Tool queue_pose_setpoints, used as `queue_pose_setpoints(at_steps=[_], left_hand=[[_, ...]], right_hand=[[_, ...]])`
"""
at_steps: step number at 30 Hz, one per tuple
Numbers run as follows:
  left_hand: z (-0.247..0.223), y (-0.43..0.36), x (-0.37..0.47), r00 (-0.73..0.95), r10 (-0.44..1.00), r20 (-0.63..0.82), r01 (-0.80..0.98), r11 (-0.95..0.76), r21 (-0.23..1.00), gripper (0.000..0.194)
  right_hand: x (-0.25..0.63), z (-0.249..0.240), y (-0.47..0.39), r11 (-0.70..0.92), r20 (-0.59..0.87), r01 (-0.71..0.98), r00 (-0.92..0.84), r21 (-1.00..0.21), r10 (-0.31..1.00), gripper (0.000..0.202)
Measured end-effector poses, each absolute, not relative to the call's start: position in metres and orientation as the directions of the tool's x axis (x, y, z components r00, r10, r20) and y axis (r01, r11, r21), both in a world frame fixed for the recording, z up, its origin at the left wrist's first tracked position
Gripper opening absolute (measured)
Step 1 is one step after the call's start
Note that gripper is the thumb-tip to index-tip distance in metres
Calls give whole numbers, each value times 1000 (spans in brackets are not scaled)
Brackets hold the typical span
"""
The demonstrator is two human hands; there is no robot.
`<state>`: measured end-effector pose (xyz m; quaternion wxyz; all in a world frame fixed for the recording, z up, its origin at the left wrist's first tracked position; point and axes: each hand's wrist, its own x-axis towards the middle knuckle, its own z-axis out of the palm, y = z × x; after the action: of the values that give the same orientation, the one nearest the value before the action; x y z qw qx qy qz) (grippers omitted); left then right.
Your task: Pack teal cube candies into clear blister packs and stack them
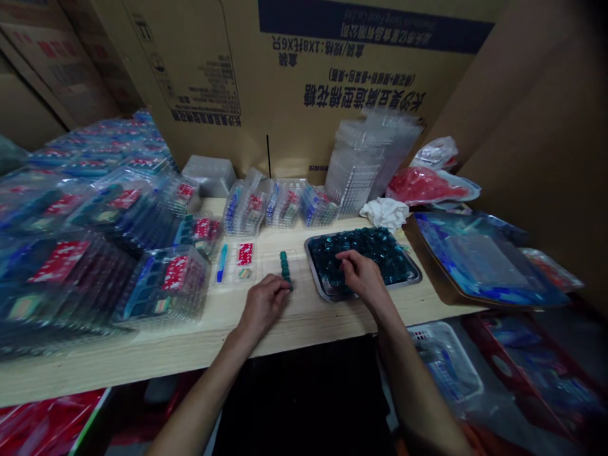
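Observation:
My left hand point(265, 305) is closed, its fingertips pinched on a small dark teal piece at the near end of a short row of teal pieces point(284, 261). That row lies in a clear plastic tray point(268, 258), whose left part holds a blue pen-like item point(222, 263), a red patterned packet point(245, 254) and a small pale striped piece point(244, 273). Over a shallow tray point(319, 295) heaped with shiny dark teal pieces point(380, 250), my right hand point(363, 275) has its thumb and fingers drawn together; what is between them cannot be made out.
Stacks of filled clear trays point(164, 285) crowd the left side. Smaller filled stacks point(244, 206) line the back before a large cardboard box point(285, 95). Tall stacked clear trays point(354, 164), a white cloth point(387, 213), a red bag point(427, 185) and a carton of blue items point(489, 253) stand rightward.

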<state>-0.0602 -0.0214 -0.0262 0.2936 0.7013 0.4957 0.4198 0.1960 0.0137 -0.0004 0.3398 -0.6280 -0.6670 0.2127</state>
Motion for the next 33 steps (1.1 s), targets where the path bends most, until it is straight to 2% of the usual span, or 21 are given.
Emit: queue_pose_setpoints(at_steps=[4, 6, 10, 14, 17, 20, 25, 28, 33], left_hand=[[-37, -18, -52, 321, 898, 301, 561, -436, 704, 19], [-40, -18, -54, 281, 903, 324, 565, -429, 705, 19], [-41, -23, -58, 109, 933, 343, 501, -349, 792, 16], [-45, -25, -56, 134, 937, 323, 505, -345, 791, 14], [-51, -24, -55, 219, 904, 367, 570, -424, 704, 18], [-57, -28, -58, 332, 853, 403, 664, -514, 543, 25], [-68, -48, -65, 476, 802, 361, 735, -588, 337, 55], [-74, -55, -66, 489, 809, 327, 763, -578, 289, 63], [-78, -57, -64, 474, 825, 307, 778, -556, 293, 64]], right_hand=[[183, -5, 2, 133, 137, 698, -50, -704, 989, 29], [177, -8, -2, 149, 125, 698, -85, -701, 988, 29], [169, -13, -4, 187, 124, 676, -142, -713, 982, 28], [154, -19, -9, 234, 157, 654, -175, -720, 972, 25], [138, -25, -18, 321, 212, 633, -243, -705, 946, 24], [126, -30, -27, 379, 239, 623, -299, -684, 924, 25], [127, -36, -30, 401, 275, 614, -294, -680, 915, 24], [129, -38, -30, 400, 270, 618, -297, -677, 916, 24], [127, -42, -26, 412, 264, 631, -319, -657, 910, 25]])
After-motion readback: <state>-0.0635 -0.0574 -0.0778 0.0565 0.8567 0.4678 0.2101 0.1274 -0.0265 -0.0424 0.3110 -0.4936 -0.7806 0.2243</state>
